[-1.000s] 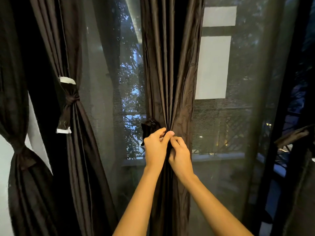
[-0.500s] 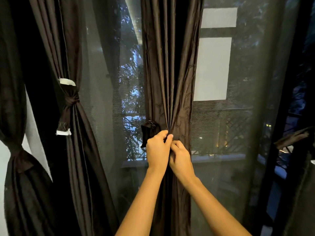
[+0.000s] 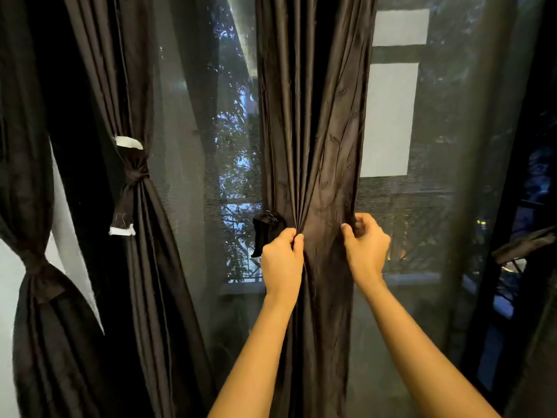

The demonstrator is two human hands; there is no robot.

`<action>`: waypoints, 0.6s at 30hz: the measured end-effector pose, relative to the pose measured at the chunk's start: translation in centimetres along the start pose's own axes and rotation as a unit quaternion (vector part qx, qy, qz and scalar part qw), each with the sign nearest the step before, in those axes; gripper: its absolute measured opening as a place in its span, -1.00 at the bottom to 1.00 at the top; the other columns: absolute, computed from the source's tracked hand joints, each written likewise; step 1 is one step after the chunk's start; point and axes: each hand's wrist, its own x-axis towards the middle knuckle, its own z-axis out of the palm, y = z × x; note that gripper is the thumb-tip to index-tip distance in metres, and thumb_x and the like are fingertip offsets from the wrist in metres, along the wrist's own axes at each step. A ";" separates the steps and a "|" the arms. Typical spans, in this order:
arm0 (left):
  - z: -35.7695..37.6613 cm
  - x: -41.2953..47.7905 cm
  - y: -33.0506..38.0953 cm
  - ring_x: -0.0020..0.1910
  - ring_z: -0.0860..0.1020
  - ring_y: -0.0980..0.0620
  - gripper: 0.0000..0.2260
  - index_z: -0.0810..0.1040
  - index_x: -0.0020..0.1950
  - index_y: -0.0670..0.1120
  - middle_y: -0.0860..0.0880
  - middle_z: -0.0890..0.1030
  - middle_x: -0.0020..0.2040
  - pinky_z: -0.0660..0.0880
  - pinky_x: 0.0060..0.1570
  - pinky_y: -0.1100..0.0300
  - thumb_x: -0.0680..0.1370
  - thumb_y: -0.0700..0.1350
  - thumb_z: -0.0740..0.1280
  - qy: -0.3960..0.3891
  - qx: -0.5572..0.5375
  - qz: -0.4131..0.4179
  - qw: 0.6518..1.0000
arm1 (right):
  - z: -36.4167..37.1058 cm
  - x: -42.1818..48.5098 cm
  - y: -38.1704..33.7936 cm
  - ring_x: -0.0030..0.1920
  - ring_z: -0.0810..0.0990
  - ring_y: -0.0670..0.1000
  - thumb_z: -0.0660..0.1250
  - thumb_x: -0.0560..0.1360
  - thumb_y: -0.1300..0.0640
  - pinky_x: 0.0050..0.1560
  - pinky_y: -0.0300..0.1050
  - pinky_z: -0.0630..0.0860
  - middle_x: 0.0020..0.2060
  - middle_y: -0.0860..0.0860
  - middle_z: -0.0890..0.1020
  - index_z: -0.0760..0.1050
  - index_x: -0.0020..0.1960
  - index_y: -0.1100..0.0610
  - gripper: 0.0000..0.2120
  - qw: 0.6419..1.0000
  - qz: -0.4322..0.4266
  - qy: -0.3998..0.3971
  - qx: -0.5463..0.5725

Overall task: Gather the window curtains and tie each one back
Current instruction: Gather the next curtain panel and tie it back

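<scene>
Both the left hand [image 3: 281, 257] and the right hand [image 3: 366, 248] hold the middle curtain [image 3: 313, 116], which hangs straight down in front of the window. The left hand pinches a bunch of folds, just beside the dark tie strap [image 3: 266, 233]. The right hand curls round the curtain's right edge. If a hand lets go, the folds could spread out, and the strap might not fit round them. No box or basket shows.

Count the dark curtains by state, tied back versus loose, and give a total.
Tied back: 2, the far-left curtain and the second curtain.
Loose: 1, the middle curtain, gripped by the left hand and right hand.
Total: 3; anything at far right is too dark to count.
</scene>
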 end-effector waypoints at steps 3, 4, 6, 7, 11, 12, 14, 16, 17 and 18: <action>0.1 0.0 0.1 -0.31 0.58 -0.06 -0.86 0.51 -0.18 -0.11 -0.08 0.60 -0.33 0.53 -0.28 -0.01 0.56 -0.09 0.31 0.004 0.008 0.002 1.000 | 0.2 -2.2 -0.4 -0.16 0.61 0.12 0.36 0.45 0.25 -0.18 -0.06 0.45 -0.20 0.05 0.65 0.53 -0.01 0.17 -0.88 0.992 -0.080 0.042 -0.089; 0.2 0.1 0.2 -0.32 0.57 -0.07 -0.83 0.45 -0.22 -0.08 -0.08 0.59 -0.35 0.52 -0.30 0.00 0.55 -0.09 0.32 0.004 0.011 0.001 1.000 | 0.5 -2.8 -0.5 -0.16 0.61 0.13 0.37 0.44 0.26 -0.20 -0.07 0.45 -0.20 0.06 0.64 0.52 -0.01 0.18 -0.86 0.988 -0.106 0.043 -0.108; 0.5 0.1 0.4 -0.34 0.55 -0.09 -0.79 0.39 -0.27 -0.05 -0.07 0.57 -0.37 0.50 -0.31 -0.01 0.54 -0.09 0.32 0.000 0.006 0.001 1.000 | 1.2 -3.5 -0.8 -0.17 0.61 0.13 0.38 0.43 0.29 -0.21 -0.08 0.45 -0.21 0.07 0.63 0.51 -0.01 0.19 -0.85 0.981 -0.153 0.019 -0.120; 0.6 0.1 0.3 -0.34 0.56 -0.08 -0.79 0.40 -0.27 -0.05 -0.06 0.57 -0.37 0.51 -0.30 -0.02 0.54 -0.08 0.32 -0.005 -0.001 0.003 1.000 | 1.5 -3.6 -0.8 -0.18 0.61 0.12 0.39 0.43 0.29 -0.20 -0.10 0.44 -0.21 0.06 0.62 0.50 -0.01 0.20 -0.84 0.979 -0.169 -0.002 -0.111; 0.7 0.2 0.2 -0.35 0.57 -0.06 -0.83 0.49 -0.22 -0.08 -0.04 0.57 -0.39 0.51 -0.30 -0.01 0.55 -0.07 0.30 -0.007 -0.022 0.010 1.000 | 2.4 -3.9 -1.1 -0.17 0.57 0.03 0.32 0.49 0.25 -0.18 -0.11 0.49 -0.16 0.02 0.58 0.43 0.06 0.14 -0.83 0.979 -0.185 -0.079 -0.039; 0.6 0.3 0.1 -0.37 0.55 -0.05 -0.83 0.50 -0.21 -0.09 -0.04 0.57 -0.40 0.50 -0.31 -0.01 0.55 -0.08 0.31 -0.002 -0.023 0.013 1.000 | 2.3 -3.7 -1.0 -0.17 0.53 0.05 0.25 0.49 0.26 -0.21 -0.08 0.47 -0.18 0.03 0.55 0.41 0.04 0.12 -0.86 0.972 -0.214 -0.076 -0.060; 0.3 0.5 -0.1 -0.39 0.54 -0.04 -0.83 0.51 -0.22 -0.10 -0.04 0.55 -0.42 0.49 -0.32 -0.01 0.56 -0.09 0.31 0.004 -0.019 0.019 1.000 | 1.7 -2.9 -0.2 -0.18 0.43 0.08 0.15 0.43 0.27 -0.31 -0.03 0.39 -0.22 0.07 0.45 0.46 -0.05 0.15 -0.84 0.959 -0.243 -0.062 -0.132; 0.1 0.5 -0.1 -0.40 0.54 -0.04 -0.82 0.50 -0.22 -0.11 -0.06 0.55 -0.42 0.50 -0.32 -0.01 0.56 -0.09 0.31 0.001 -0.018 0.023 1.000 | 1.0 -1.8 0.6 -0.14 0.41 0.15 0.26 0.37 0.36 -0.36 -0.04 0.34 -0.21 0.11 0.40 0.55 -0.13 0.18 -0.84 0.962 -0.201 -0.047 -0.179; 0.1 0.4 -0.1 -0.40 0.54 -0.03 -0.81 0.49 -0.23 -0.11 -0.07 0.56 -0.42 0.50 -0.32 -0.02 0.56 -0.08 0.31 -0.002 -0.016 0.026 1.000 | 0.8 -1.4 1.0 -0.14 0.43 0.20 0.32 0.34 0.41 -0.37 -0.06 0.32 -0.20 0.14 0.40 0.58 -0.15 0.19 -0.82 0.962 -0.186 -0.039 -0.194; 0.0 0.4 0.0 -0.40 0.55 -0.03 -0.80 0.48 -0.24 -0.11 -0.08 0.56 -0.42 0.50 -0.33 -0.02 0.57 -0.08 0.31 -0.004 -0.013 0.030 0.999 | 0.8 -1.3 1.2 -0.15 0.44 0.22 0.35 0.32 0.44 -0.38 -0.08 0.30 -0.20 0.15 0.40 0.60 -0.16 0.19 -0.80 0.960 -0.178 -0.037 -0.212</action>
